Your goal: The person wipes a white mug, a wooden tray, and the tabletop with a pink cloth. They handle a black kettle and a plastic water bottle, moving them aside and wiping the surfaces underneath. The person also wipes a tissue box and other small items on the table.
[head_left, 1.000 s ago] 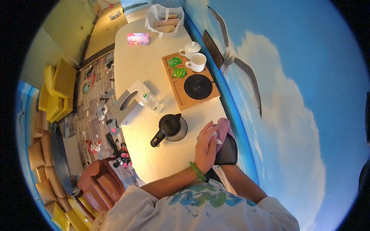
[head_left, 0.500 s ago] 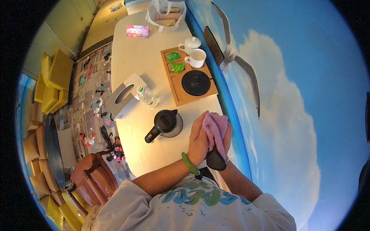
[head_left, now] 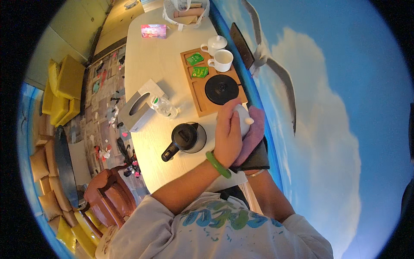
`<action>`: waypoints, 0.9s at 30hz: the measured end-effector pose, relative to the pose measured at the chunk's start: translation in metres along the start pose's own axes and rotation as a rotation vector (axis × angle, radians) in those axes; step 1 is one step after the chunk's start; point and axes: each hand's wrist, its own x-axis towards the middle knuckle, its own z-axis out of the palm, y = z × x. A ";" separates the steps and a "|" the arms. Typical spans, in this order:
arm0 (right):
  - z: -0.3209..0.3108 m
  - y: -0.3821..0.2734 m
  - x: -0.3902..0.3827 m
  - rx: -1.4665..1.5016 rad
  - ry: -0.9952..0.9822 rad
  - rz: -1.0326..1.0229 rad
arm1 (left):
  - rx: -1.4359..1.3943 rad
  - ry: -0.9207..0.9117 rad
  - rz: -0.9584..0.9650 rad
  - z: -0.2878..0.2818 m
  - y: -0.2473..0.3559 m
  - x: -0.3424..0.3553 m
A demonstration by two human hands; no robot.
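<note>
The left hand (head_left: pixel 228 137) curls its grip around a rounded white lid (head_left: pixel 242 114) with a small knob, its fingers lying along the lid's left side. The lid is off the tabletop (head_left: pixel 157 60), over the near part of its right edge, against a pink cloth (head_left: pixel 255 129). That cloth and a dark piece of material (head_left: pixel 255 157) below it cover the right hand, so how wide or narrow the right grip is I cannot tell; only the right forearm (head_left: pixel 268 196) shows, with a thin band (head_left: pixel 257 174) at the wrist. A green bangle (head_left: pixel 217 165) circles the left wrist. Just beyond the hands, near the tabletop's right edge, sits a wooden tray (head_left: pixel 195 93): a black round base (head_left: pixel 221 90) fills its near right corner, two green sachets lie on its left side, and an uncovered white cup (head_left: pixel 221 61) stands beside a lidded white cup (head_left: pixel 214 44) at its far right corner. Left of the hands, on the near half of the tabletop, stands a kettle (head_left: pixel 185 137) with a black lid, its handle toward the near left. A gray tissue box (head_left: pixel 140 116) rests by the left edge with a clear bottle (head_left: pixel 164 108) just beside it; a pink card (head_left: pixel 153 31) lies toward the far left corner, and a white bag (head_left: pixel 172 19) stands at the far end
</note>
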 end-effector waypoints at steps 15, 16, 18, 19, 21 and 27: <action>0.032 0.045 0.081 0.712 -0.103 0.445 | 0.264 -0.513 -0.173 -0.005 -0.044 0.144; 0.035 0.053 0.081 0.706 -0.108 0.435 | 0.159 -0.444 -0.440 0.000 -0.041 0.144; 0.040 0.068 0.081 0.669 -0.129 0.406 | 0.192 -0.324 -0.236 0.006 -0.056 0.159; 0.042 0.073 0.080 0.609 -0.133 0.388 | 0.205 -0.268 -0.132 0.010 -0.066 0.170; 0.043 0.054 0.082 0.204 -0.150 0.369 | 0.540 -0.124 0.317 0.002 -0.097 0.214; 0.026 0.085 0.035 0.940 -0.173 0.712 | 1.005 -0.014 0.273 0.012 -0.157 0.284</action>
